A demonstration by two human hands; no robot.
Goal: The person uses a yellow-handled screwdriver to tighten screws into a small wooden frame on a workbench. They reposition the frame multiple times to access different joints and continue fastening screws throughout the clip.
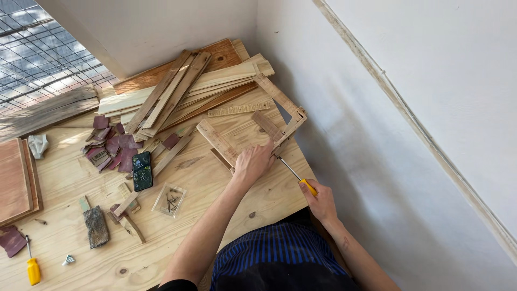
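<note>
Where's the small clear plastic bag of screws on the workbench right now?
In the head view, the clear plastic bag of screws lies left of the left hand, just below the dark phone.

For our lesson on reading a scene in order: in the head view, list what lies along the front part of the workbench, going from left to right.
Small yellow-handled screwdriver → metal screw → grey sanding block → clear bag of screws → left hand on the wooden frame → right hand holding a yellow-handled screwdriver.
</note>
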